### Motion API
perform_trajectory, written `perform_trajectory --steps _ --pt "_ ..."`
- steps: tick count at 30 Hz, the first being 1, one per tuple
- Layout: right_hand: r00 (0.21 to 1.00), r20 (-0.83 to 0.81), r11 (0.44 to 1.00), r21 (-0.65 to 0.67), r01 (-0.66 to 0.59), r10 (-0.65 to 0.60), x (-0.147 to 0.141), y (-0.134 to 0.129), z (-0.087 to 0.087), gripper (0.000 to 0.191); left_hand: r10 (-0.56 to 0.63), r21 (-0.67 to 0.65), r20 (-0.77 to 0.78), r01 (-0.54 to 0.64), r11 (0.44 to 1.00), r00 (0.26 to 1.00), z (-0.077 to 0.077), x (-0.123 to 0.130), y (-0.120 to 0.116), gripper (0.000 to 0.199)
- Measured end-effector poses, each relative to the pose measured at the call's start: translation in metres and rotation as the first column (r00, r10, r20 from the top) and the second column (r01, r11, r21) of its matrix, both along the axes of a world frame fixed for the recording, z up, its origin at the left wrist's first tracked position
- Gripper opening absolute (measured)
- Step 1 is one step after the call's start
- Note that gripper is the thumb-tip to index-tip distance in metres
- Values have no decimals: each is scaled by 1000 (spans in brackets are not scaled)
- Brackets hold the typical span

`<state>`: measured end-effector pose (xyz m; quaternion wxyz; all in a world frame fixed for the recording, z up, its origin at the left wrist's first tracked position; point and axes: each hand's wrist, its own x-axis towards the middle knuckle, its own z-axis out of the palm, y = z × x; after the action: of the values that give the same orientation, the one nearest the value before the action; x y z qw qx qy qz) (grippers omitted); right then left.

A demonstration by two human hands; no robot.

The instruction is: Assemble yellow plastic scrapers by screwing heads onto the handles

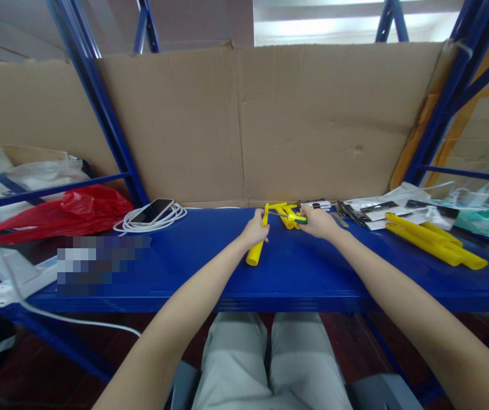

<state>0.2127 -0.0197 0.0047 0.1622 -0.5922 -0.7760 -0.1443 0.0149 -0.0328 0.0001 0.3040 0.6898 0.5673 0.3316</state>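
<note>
My left hand [253, 230] is closed around a yellow plastic handle-like piece [255, 254], which stands tilted with its thick round end toward me. My right hand [320, 222] grips a screwdriver [298, 218] by its yellow and green handle. The thin shaft points left, its tip at or near the upper, narrow part of the yellow piece; whether it touches, I cannot tell. Just behind the screwdriver, several more yellow pieces [286, 222] lie on the blue tabletop [193, 259], partly covered by my right hand and the tool.
To the right lie several yellow tubular pieces [436, 242], beside plastic packets [381, 212]. A phone [154, 210] rests on a coiled white cable [171, 219] at left, near a red bag [73, 210] and a white power strip [26, 285]. A cardboard panel [244, 125] rises behind.
</note>
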Motion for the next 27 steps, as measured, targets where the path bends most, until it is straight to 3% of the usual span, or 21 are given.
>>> perform_trajectory --steps 8,14,17,22,27 --pt "994 42 994 28 -105 104 4 2 1 18 16 4 12 -16 1000 1000 0 -2 1 41" --pt "998 -51 1000 -8 -30 29 4 4 -3 27 11 2 -8 -11 1000 1000 1 -1 0 43" --pt "998 -39 998 -18 -53 53 3 1 -1 31 7 0 -5 -7 1000 1000 1 -1 0 43" --pt "997 19 997 -6 -81 81 4 2 1 22 14 1 -14 -14 1000 1000 2 -2 0 44" --pt "998 -39 999 -4 -54 54 5 5 -2 26 -10 8 -22 10 1000 1000 1 -2 1 43"
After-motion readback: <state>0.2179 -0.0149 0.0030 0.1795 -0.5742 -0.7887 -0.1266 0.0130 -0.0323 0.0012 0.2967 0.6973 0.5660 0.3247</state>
